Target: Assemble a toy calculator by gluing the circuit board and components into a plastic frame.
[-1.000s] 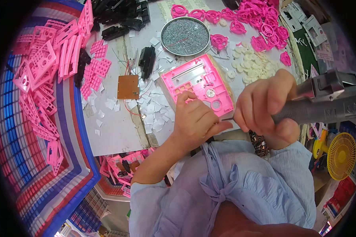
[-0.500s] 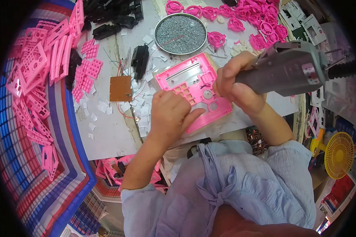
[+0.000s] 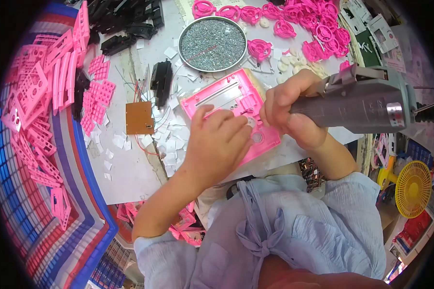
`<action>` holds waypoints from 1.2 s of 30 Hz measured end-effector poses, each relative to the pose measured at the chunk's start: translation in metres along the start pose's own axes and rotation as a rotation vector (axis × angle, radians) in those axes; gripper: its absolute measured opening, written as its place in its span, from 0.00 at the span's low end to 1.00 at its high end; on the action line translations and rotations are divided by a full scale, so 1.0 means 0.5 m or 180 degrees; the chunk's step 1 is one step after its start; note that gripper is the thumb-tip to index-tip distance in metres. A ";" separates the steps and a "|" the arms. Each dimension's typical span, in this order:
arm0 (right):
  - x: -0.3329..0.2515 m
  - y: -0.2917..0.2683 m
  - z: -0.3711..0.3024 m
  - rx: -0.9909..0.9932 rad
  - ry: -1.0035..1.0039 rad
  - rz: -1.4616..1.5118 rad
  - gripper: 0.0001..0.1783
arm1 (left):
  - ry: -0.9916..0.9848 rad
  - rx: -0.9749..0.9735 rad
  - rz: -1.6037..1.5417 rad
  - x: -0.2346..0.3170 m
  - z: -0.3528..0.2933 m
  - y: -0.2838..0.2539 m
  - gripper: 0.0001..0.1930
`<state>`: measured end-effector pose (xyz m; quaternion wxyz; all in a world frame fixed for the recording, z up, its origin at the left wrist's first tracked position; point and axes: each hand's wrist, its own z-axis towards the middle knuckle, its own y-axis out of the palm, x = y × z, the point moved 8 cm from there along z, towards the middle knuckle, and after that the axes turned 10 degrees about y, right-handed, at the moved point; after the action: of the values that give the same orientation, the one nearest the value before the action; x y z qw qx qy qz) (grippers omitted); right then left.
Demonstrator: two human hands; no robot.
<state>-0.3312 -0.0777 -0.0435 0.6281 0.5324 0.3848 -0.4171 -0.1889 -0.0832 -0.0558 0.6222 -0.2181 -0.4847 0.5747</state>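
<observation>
A pink plastic housing [image 3: 270, 139] with a long slot and round openings lies tilted in front of me, on a tan block. My left hand [image 3: 219, 139] rests on its near-left part with the fingers stretched and spread, covering its row of small square openings. Above the housing's right side, my right hand [image 3: 296, 108] is wrapped round a grey electric screwdriver [image 3: 354, 106]. The tool's body points off to the right, and its tip is hidden behind my fingers. Just beyond the housing sits a round dish of small screws [image 3: 212, 43].
To the left lie a brown board with wires [image 3: 139, 118], a black part [image 3: 161, 82], pink keypads [image 3: 99, 103] and white paper bits. Pink frames [image 3: 33, 96] fill a striped-lined bin. Pink rings [image 3: 318, 29] pile at the far right. A yellow fan [image 3: 413, 189] stands right.
My left hand has opened from a curled fist with the thumb out to spread fingers across the housing. My right hand still grips the screwdriver, shifted slightly. The whole view has moved a little.
</observation>
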 end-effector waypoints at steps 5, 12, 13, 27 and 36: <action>0.009 0.013 0.003 -0.0097 0.0007 -0.0272 0.17 | 0.0132 -0.0009 0.0246 0.013 -0.010 0.023 0.10; 0.031 0.021 0.001 -0.0239 0.0200 -0.0228 0.17 | 0.0265 -0.0035 0.0461 0.015 -0.014 0.027 0.08; 0.032 0.022 0.001 -0.0252 0.0188 -0.0294 0.17 | 0.0270 -0.0036 0.0469 0.015 -0.015 0.028 0.08; 0.044 0.055 -0.012 -0.0472 -0.0045 -0.1671 0.10 | 0.0249 -0.0094 0.0512 0.024 -0.016 0.035 0.08; -0.066 -0.019 0.043 0.0000 -0.0277 0.0082 0.21 | -0.0421 0.0500 -0.0213 -0.085 -0.044 -0.066 0.12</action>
<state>-0.3509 -0.0958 -0.0134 0.6496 0.5186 0.3503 -0.4317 -0.1479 -0.1243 -0.0530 0.6229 -0.1139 -0.4852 0.6030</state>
